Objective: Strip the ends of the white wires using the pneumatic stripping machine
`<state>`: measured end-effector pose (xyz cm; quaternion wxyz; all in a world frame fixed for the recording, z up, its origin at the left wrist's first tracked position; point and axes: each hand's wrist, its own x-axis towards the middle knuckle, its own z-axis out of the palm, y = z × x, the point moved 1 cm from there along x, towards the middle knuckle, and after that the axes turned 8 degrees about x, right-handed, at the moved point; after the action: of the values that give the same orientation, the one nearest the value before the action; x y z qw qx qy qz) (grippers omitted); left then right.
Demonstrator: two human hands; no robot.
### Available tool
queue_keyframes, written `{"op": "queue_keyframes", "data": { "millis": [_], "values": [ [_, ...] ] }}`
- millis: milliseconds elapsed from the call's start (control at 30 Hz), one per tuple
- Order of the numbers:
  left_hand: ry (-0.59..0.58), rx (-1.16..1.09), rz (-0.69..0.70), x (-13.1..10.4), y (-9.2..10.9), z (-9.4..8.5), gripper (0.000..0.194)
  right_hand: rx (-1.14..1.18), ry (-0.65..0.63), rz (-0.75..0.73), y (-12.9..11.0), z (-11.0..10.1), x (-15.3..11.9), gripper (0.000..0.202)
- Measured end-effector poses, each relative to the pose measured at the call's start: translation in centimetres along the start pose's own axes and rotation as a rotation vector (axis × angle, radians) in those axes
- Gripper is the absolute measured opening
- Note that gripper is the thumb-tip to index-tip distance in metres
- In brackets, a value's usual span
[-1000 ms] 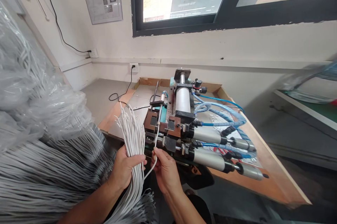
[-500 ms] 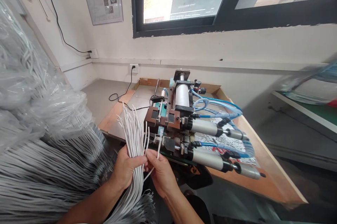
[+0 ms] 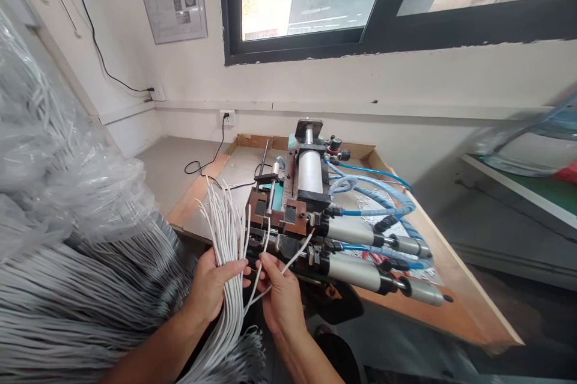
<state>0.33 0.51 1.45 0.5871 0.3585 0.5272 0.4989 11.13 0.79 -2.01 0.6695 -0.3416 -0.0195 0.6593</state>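
My left hand is closed around a bundle of white cables, whose loose ends fan out above it. Just to the right, my right hand pinches one white cable between thumb and fingers; its tip points up at the front of a pneumatic machine. A second cable also passes through the right hand and slants up to the right, with a reddish tip in front of the machine's jaws. Both cables join the bundle below my hands.
Large heaps of grey cables, partly under clear plastic, fill the left side. The machine's air cylinders and blue hoses reach right inside a wooden-edged tray. A shelf stands at far right.
The cable that was in the machine's jaws is out and now leans right, its reddish tip showing. My right hand now pinches another cable, pulled apart from the bundle.
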Motion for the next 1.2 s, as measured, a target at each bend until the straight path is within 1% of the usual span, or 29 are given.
{"op": "queue_keyframes", "data": {
  "millis": [233,433,500,567,633,700,800,867,933,1033,1200],
  "values": [
    [0.014,-0.026,0.000,0.0,0.5,0.3,0.023,0.102,-0.013,0.113,-0.3,0.5,0.6,0.024],
    [0.004,-0.022,-0.003,-0.3,0.8,0.7,0.022,0.112,-0.021,0.224,-0.4,0.6,0.9,0.026],
    [0.001,-0.014,0.003,-0.4,0.6,0.9,0.021,0.084,-0.060,0.258,-0.3,0.6,0.7,0.027],
    [-0.023,-0.007,0.020,-0.2,0.4,1.0,0.021,0.037,-0.138,0.273,-0.1,0.8,0.3,0.028],
    [-0.055,0.001,0.044,-0.1,0.1,1.1,0.021,-0.023,-0.216,0.232,0.0,0.8,-0.1,0.028],
    [-0.064,0.012,0.058,0.0,-0.1,1.0,0.021,-0.099,-0.236,0.138,0.1,0.6,-0.5,0.026],
    [-0.062,0.008,0.054,0.1,-0.2,0.9,0.021,-0.161,-0.160,0.000,0.0,0.2,-0.9,0.025],
    [-0.052,-0.012,0.042,0.0,-0.2,0.7,0.021,-0.153,-0.100,-0.037,-0.1,-0.1,-1.0,0.025],
    [-0.022,-0.020,0.015,-0.1,-0.1,0.6,0.021,-0.132,-0.066,-0.031,-0.3,-0.2,-1.0,0.023],
    [0.018,-0.003,-0.029,-0.2,0.1,0.6,0.023,-0.113,-0.066,0.019,-0.5,-0.2,-0.7,0.023],
    [0.037,0.033,-0.015,-0.3,0.3,0.8,0.021,-0.102,-0.085,0.092,-0.6,-0.1,0.1,0.025]
  ]
}}
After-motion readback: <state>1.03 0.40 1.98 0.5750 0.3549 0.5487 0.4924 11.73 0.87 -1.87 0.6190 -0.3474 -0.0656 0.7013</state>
